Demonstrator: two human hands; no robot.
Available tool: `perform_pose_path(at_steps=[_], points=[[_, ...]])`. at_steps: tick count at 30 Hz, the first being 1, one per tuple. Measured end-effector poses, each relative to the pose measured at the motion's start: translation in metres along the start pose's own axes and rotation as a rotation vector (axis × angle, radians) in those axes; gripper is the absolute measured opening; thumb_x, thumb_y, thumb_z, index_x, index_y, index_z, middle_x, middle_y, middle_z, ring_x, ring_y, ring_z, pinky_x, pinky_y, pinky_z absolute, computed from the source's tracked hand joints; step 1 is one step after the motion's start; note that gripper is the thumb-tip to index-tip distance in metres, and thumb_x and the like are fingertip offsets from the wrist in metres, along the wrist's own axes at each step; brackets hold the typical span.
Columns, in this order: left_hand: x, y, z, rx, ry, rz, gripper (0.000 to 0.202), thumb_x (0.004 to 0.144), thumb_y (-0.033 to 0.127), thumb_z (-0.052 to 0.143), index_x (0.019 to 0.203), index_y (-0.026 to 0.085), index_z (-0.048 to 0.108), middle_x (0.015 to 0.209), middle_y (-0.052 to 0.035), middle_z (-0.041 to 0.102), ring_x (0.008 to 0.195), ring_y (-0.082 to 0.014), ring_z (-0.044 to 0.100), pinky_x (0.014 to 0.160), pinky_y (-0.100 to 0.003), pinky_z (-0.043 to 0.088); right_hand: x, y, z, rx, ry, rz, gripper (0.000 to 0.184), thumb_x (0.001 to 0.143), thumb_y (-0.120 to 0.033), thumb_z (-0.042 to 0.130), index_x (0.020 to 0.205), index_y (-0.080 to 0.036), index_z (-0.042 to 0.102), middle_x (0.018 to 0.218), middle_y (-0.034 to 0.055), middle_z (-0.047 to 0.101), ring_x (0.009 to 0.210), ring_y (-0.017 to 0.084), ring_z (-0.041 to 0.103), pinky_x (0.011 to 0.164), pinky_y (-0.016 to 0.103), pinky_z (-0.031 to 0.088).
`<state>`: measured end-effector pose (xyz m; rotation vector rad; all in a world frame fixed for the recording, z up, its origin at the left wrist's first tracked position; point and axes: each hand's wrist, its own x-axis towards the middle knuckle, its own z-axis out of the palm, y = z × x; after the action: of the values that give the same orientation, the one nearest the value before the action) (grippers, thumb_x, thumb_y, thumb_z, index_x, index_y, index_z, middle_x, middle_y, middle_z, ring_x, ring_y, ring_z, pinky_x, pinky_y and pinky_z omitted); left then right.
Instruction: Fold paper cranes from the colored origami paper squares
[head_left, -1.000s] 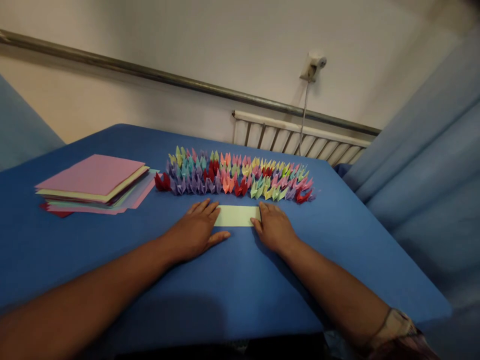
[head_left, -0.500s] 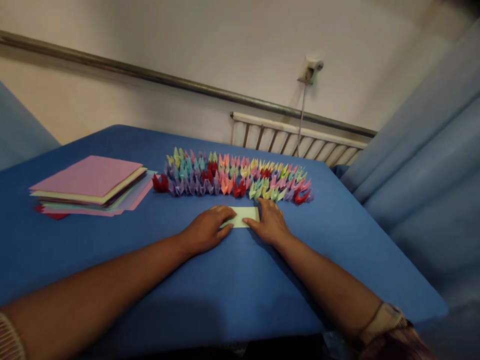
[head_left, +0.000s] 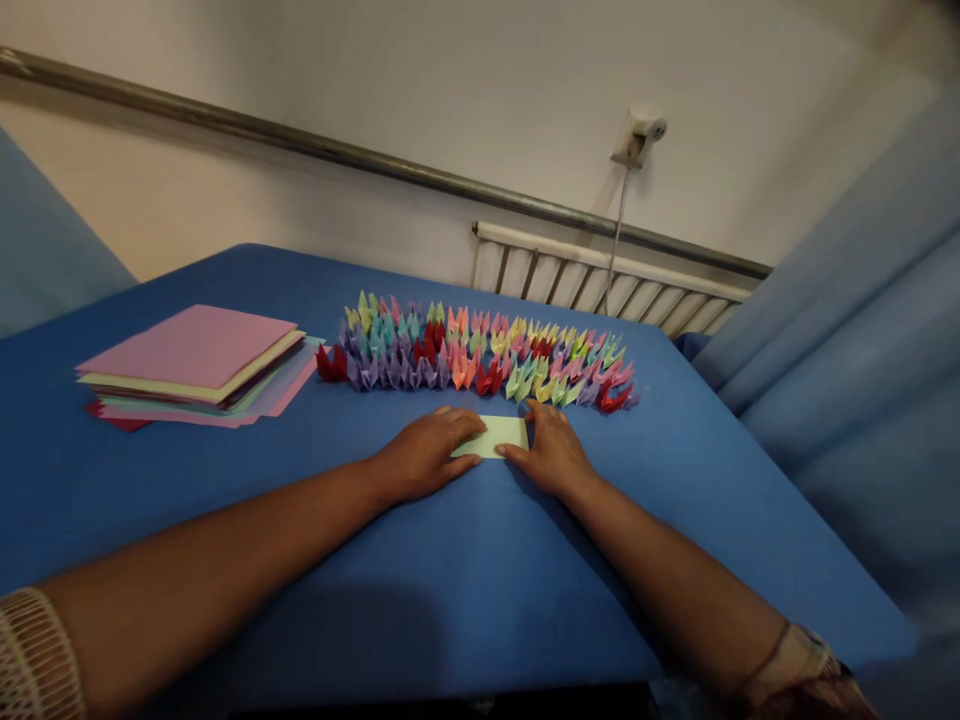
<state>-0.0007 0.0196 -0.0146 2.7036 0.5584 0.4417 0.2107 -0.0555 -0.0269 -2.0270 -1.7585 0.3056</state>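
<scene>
Pale green paper (head_left: 504, 434): on blue table (head_left: 480, 580), near side of paper cranes (head_left: 463, 374) | my left hand (head_left: 427, 455): thumb and fingers apart, over left end | my right hand (head_left: 553, 450): spread, thumb at right end

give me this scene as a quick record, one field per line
left hand: over the left end of the pale green paper
right hand: at the paper's right end
surface: blue table
beyond the hands: rows of folded paper figures, mixed colours
far left: stack of coloured sheets, pink on top
background: rail, radiator
</scene>
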Motion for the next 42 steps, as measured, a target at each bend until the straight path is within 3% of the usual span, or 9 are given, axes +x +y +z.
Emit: perform_pose_path(at_steps=[5, 12, 20, 26, 29, 33, 37, 39, 42], points=[[-0.001, 0.001, -0.002, -0.002, -0.004, -0.006, 0.031, 0.092, 0.033, 0.053, 0.119, 0.019, 0.057, 0.115, -0.0089, 0.063, 0.107, -0.0243, 0.056, 0.095, -0.04, 0.044, -0.001, -0.001, 0.002, 0.117, -0.03, 0.028, 0.072, 0.075, -0.04, 0.071, 0.137, -0.014, 0.043, 0.11, 0.0086, 0.066, 0.103, 0.025, 0.061, 0.093, 0.037, 0.046], [-0.001, 0.0, -0.004, 0.013, -0.015, -0.009, 0.027, 0.092, 0.029, 0.054, 0.116, 0.018, 0.058, 0.115, -0.0082, 0.063, 0.107, -0.0238, 0.056, 0.096, -0.038, 0.043, -0.002, -0.001, 0.002, 0.029, 0.009, 0.034, 0.082, 0.072, -0.048, 0.071, 0.139, -0.012, 0.042, 0.132, 0.0173, 0.053, 0.126, 0.033, 0.047, 0.104, 0.046, 0.037], [-0.002, -0.003, -0.004, 0.016, -0.017, 0.002, 0.027, 0.091, 0.028, 0.053, 0.117, 0.019, 0.057, 0.115, -0.0077, 0.064, 0.106, -0.024, 0.057, 0.096, -0.04, 0.044, -0.003, -0.004, -0.002, 0.16, -0.03, 0.11, 0.089, 0.071, -0.046, 0.073, 0.144, -0.011, 0.035, 0.127, 0.0174, 0.057, 0.11, 0.03, 0.06, 0.091, 0.04, 0.048], [-0.002, -0.003, -0.004, 0.011, -0.01, 0.01, 0.027, 0.091, 0.025, 0.053, 0.117, 0.019, 0.058, 0.117, -0.0081, 0.063, 0.109, -0.0231, 0.057, 0.1, -0.041, 0.042, -0.005, -0.003, -0.008, 0.201, -0.076, 0.114, 0.078, 0.075, -0.04, 0.071, 0.141, -0.014, 0.038, 0.098, 0.0089, 0.069, 0.094, 0.027, 0.066, 0.083, 0.039, 0.048], [-0.003, -0.003, -0.003, 0.006, -0.012, -0.01, 0.028, 0.09, 0.026, 0.054, 0.117, 0.018, 0.058, 0.118, -0.009, 0.063, 0.109, -0.0242, 0.057, 0.099, -0.041, 0.044, -0.005, -0.004, -0.001, 0.277, -0.059, 0.074, 0.07, 0.077, -0.031, 0.068, 0.138, -0.014, 0.039, 0.097, 0.0083, 0.069, 0.089, 0.025, 0.066, 0.08, 0.038, 0.049], [-0.005, -0.003, -0.001, -0.03, 0.077, -0.052, 0.043, 0.089, 0.027, 0.056, 0.13, 0.02, 0.047, 0.13, -0.011, 0.056, 0.118, -0.0255, 0.054, 0.1, -0.043, 0.044, -0.008, -0.006, 0.007, 0.397, 0.004, -0.068, 0.065, 0.08, -0.019, 0.06, 0.14, -0.016, 0.034, 0.094, 0.0048, 0.067, 0.08, 0.02, 0.064, 0.075, 0.035, 0.05], [-0.005, 0.001, -0.005, -0.011, 0.202, -0.017, 0.065, 0.084, 0.027, 0.062, 0.143, 0.021, 0.033, 0.141, -0.0125, 0.048, 0.128, -0.0276, 0.045, 0.107, -0.047, 0.038, -0.017, -0.011, -0.001, 0.277, 0.106, -0.438, 0.072, 0.085, -0.019, 0.056, 0.148, -0.017, 0.021, 0.086, 0.003, 0.064, 0.076, 0.019, 0.06, 0.076, 0.037, 0.048], [-0.005, 0.004, -0.008, 0.0, 0.224, 0.022, 0.056, 0.083, 0.022, 0.062, 0.135, 0.021, 0.042, 0.133, -0.0108, 0.055, 0.123, -0.0269, 0.048, 0.105, -0.046, 0.039, -0.023, -0.015, -0.008, 0.201, 0.126, -0.652, 0.069, 0.088, -0.018, 0.054, 0.149, -0.02, 0.022, 0.091, 0.0045, 0.065, 0.08, 0.02, 0.06, 0.081, 0.039, 0.046], [-0.007, 0.01, -0.014, 0.02, 0.198, 0.095, 0.023, 0.08, 0.011, 0.057, 0.1, 0.021, 0.059, 0.11, -0.0054, 0.063, 0.107, -0.0238, 0.055, 0.097, -0.043, 0.041, -0.028, -0.018, -0.018, 0.244, 0.1, -0.817, 0.066, 0.089, -0.025, 0.055, 0.149, -0.022, 0.026, 0.091, 0.0041, 0.065, 0.082, 0.02, 0.06, 0.081, 0.039, 0.046]])
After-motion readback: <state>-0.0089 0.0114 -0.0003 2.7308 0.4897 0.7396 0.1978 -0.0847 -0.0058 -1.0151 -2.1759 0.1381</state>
